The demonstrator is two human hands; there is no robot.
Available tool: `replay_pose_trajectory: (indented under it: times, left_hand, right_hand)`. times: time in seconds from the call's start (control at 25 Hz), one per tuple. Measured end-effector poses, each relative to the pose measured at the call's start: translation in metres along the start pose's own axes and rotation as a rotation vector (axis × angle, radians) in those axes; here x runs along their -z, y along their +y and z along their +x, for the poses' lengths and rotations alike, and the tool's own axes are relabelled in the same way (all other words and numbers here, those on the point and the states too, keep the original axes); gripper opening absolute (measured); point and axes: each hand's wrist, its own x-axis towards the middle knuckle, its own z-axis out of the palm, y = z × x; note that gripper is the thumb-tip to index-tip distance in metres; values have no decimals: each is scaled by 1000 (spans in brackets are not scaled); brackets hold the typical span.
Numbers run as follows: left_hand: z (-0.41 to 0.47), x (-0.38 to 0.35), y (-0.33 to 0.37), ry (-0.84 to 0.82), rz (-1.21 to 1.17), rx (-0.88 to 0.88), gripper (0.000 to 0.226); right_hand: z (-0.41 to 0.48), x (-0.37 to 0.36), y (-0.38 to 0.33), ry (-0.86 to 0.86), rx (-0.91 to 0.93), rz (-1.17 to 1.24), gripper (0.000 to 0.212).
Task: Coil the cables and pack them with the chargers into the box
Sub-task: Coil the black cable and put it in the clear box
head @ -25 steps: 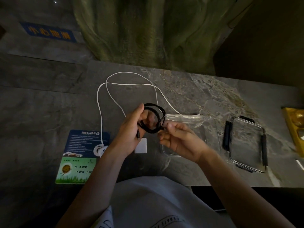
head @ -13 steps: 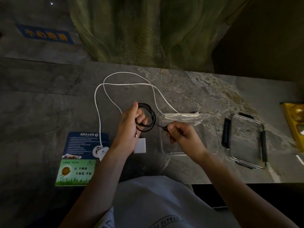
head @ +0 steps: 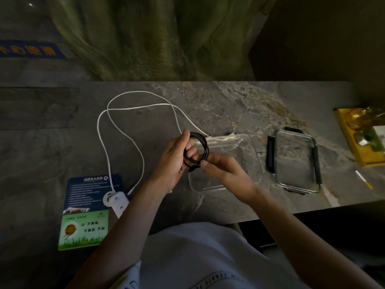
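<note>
Above the near edge of the clear box, the left hand grips the black cable, wound into a small tight ring; its fingers curl round one side of the ring and the thumb stands up beside it. Meeting it from the other side, the right hand seems to pinch the lower strand with fingertips and thumb, though the light is too dim to be sure of the hold; a short plug end hangs below the left hand.

By my reading, the first coil is all but finished and only its tail needs tucking; nothing shows inside the box as yet. Its lid lies flat on the tabletop, just beside the box and apart from it; the white cable sprawls in wide loose loops over the far left of the tabletop, uncoiled, and runs down to the white charger, which rests partly on a printed card. Most of the work therefore remains: dropping this coil in, winding the white cable, packing the charger.
</note>
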Motion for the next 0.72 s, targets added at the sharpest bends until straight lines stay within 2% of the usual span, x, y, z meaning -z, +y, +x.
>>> replay_pose_trajectory:
  times: [0.12,0.24,0.36,0.56,0.64,0.72]
  left_hand:
    - [7,-8,-5,-31,2,26,41]
    - [17,-15,-19,-9,92,92,40]
    - [25,-21,-38,136,216,166,30]
    - [37,-24,-70,277,244,301,25]
    - [45,-23,-83,342,253,328,17]
    - [54,-22,-94,415,242,369,18]
  right_hand:
    - [-4,10,0,126,-8,109,23]
    - [-2,22,4,305,-67,101,14]
    - [0,37,13,355,-136,91,11]
    - [12,58,39,455,-291,148,14]
    - [20,66,50,460,-344,119,15]
    - [31,74,66,458,-406,52,13]
